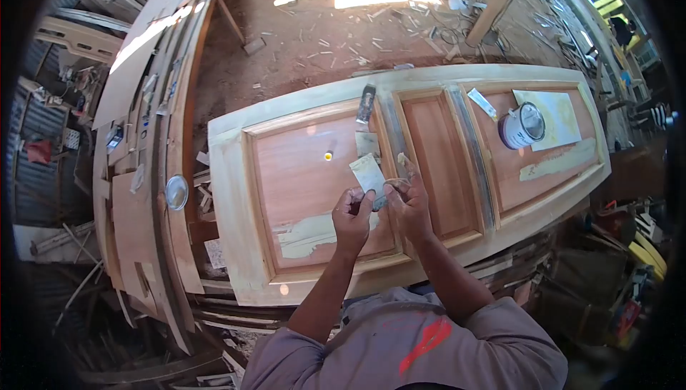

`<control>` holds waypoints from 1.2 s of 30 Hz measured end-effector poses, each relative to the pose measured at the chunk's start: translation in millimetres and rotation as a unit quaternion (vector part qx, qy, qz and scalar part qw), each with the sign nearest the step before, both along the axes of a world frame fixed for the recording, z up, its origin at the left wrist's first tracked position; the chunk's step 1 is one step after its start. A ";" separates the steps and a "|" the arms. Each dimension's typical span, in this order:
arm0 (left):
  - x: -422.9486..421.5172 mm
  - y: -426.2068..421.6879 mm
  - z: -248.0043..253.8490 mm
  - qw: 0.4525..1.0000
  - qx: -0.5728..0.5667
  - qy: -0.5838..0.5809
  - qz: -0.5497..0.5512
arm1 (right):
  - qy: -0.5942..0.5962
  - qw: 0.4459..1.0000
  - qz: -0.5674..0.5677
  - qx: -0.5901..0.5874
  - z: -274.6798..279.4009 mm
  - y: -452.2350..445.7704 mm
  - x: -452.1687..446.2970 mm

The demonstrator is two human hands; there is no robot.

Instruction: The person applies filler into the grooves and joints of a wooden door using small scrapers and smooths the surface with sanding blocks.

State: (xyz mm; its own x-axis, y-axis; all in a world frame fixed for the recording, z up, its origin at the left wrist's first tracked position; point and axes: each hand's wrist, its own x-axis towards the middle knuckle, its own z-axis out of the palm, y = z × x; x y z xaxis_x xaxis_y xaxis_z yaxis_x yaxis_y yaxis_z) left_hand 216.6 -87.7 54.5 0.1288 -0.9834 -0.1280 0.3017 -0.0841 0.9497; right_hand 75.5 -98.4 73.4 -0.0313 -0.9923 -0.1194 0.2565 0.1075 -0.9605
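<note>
A wooden panel door (443, 247) lies flat in front of me, with smears of pale filler (307, 236) on its recessed panels. Between my hands, above the door, is a pale rectangular scraper (367, 173) with yellowish residue on its far end. My left hand (350, 222) pinches its near edge between thumb and fingers. Close beside it, my right hand (410, 204) has curled fingers around a small thing near its thumb that I cannot make out. Beyond the scraper lie a greyish square piece (367, 141) and a dark narrow block (366, 104).
An open tin (524, 126) stands on a stained sheet (564, 115) at the door's right, beside a white tube (482, 103). A small yellow-topped item (329, 156) is on the left panel. Stacked boards (146, 140) carry a round lid (176, 192). Wood scraps litter the floor.
</note>
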 end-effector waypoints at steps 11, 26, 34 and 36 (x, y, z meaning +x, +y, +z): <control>39.1 81.6 59.7 0.967 -0.014 -0.239 0.086 | -0.173 0.973 0.152 -0.007 40.7 45.6 -47.2; 90.5 233.5 -44.7 0.928 0.168 -0.282 0.175 | -0.092 0.963 0.234 0.099 -34.6 47.8 -30.4; 207.3 177.8 -102.8 0.934 0.145 -0.315 0.091 | 0.049 0.962 0.253 0.092 -116.7 -65.1 173.7; 234.4 171.7 -107.8 0.930 0.141 -0.332 0.068 | 0.081 0.955 0.266 0.103 -139.8 -99.8 235.3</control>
